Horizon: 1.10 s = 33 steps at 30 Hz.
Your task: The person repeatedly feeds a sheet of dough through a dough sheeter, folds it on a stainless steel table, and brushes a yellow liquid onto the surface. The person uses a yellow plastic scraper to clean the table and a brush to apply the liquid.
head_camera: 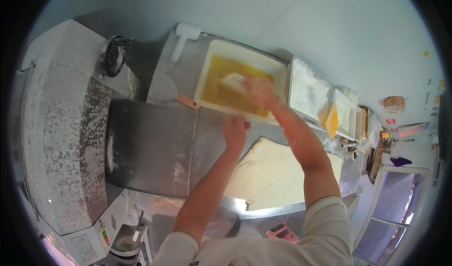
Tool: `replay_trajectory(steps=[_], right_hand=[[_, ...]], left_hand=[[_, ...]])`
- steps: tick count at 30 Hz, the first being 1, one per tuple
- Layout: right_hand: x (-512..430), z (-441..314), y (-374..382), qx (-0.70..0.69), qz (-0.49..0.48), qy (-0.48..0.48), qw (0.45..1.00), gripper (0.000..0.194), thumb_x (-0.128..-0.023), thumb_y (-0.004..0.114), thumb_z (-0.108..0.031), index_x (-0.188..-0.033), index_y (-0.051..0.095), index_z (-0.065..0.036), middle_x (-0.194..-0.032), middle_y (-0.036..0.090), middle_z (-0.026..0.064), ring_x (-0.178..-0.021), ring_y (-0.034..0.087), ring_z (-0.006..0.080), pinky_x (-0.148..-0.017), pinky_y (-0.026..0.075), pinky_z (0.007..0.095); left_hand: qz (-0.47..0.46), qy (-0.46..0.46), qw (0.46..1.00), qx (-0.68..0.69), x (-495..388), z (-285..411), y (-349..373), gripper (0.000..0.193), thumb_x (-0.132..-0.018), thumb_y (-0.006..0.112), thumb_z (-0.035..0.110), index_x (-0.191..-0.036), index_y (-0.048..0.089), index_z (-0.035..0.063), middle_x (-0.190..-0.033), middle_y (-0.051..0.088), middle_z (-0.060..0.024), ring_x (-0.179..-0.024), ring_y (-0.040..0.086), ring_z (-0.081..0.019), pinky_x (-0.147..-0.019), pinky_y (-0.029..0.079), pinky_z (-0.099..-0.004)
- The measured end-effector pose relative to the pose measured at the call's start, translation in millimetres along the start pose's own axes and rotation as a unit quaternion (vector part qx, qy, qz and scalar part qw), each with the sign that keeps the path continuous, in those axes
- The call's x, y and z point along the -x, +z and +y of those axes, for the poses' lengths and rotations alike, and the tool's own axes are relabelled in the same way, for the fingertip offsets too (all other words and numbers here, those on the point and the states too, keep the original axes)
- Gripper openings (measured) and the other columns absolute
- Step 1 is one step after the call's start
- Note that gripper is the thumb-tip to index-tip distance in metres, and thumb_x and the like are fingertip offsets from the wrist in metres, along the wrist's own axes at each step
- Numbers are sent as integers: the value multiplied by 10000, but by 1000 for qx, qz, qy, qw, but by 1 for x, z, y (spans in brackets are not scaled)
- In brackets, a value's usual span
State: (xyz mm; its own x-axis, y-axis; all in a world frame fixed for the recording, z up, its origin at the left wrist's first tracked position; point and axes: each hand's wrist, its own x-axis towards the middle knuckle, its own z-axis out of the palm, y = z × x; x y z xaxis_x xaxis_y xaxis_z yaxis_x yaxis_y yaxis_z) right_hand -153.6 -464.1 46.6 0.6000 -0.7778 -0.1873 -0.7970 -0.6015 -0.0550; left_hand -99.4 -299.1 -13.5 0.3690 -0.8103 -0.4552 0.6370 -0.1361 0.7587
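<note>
My right hand (259, 91), blurred, grips a white slotted tool (232, 80) over a white plastic tub (243, 48). Yellow liquid (215, 85), looking like oil, covers the tub's bottom; whether the tool touches it is hard to see. At the tub's near rim is my left hand (234, 133), fingers curled and partly hidden, so its hold on the rim cannot be made out. A wide sheet of pale dough (270, 174) lies on the steel table (212, 138) in front of me, partly beneath my right forearm.
Left stands a flour-dusted dough sheeter (60, 124) with a dark belt (152, 142). A wooden-handled scraper (187, 101) and a white electric hand tool (187, 32) lie left of the tub. To its right are flour trays (307, 85), one with a yellow scraper (332, 121).
</note>
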Motion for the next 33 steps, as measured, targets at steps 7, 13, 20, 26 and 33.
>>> replay_trajectory(steps=[7, 13, 20, 26, 33], right_hand=[[-12, 22, -8, 15, 99, -2, 995, 157, -902, 563, -199, -983, 652, -99, -822, 697, 180, -755, 691, 363, -685, 548, 481], [12, 2, 15, 30, 47, -20, 998, 165, -875, 593, -200, -986, 661, -98, -819, 705, 169, -747, 692, 366, -661, 542, 470], [10, -6, -1, -62, 13, -33, 997, 169, -865, 598, -211, -957, 696, -108, -857, 713, 156, -803, 688, 360, -699, 542, 470], [2, 0, -8, -115, -36, -64, 991, 188, -840, 576, -197, -926, 713, -101, -908, 719, 139, -878, 677, 362, -762, 541, 463], [-14, -6, -35, -194, -198, -17, 961, 195, -804, 626, -211, -934, 710, -93, -863, 720, 123, -802, 694, 293, -727, 548, 412]], left_hand=[[4, 12, 999, -29, -5, -4, -1, 202, -966, 592, 185, -950, 567, -14, -827, 632, -90, -648, 622, -153, -605, 512, -284], [5, -10, 1000, 0, 0, -2, 2, 200, -979, 583, 181, -948, 563, -15, -835, 639, -95, -651, 624, -151, -608, 515, -289], [19, 37, 999, -28, -3, -7, 1, 199, -952, 566, 170, -923, 581, -26, -766, 645, -117, -635, 641, -173, -604, 518, -304], [26, 33, 999, -15, -4, -4, 4, 198, -941, 551, 162, -948, 593, -31, -814, 646, -113, -620, 646, -176, -594, 514, -306], [21, 15, 1000, 4, -4, -2, 3, 189, -944, 554, 145, -975, 591, -37, -817, 634, -106, -625, 647, -168, -578, 532, -296]])
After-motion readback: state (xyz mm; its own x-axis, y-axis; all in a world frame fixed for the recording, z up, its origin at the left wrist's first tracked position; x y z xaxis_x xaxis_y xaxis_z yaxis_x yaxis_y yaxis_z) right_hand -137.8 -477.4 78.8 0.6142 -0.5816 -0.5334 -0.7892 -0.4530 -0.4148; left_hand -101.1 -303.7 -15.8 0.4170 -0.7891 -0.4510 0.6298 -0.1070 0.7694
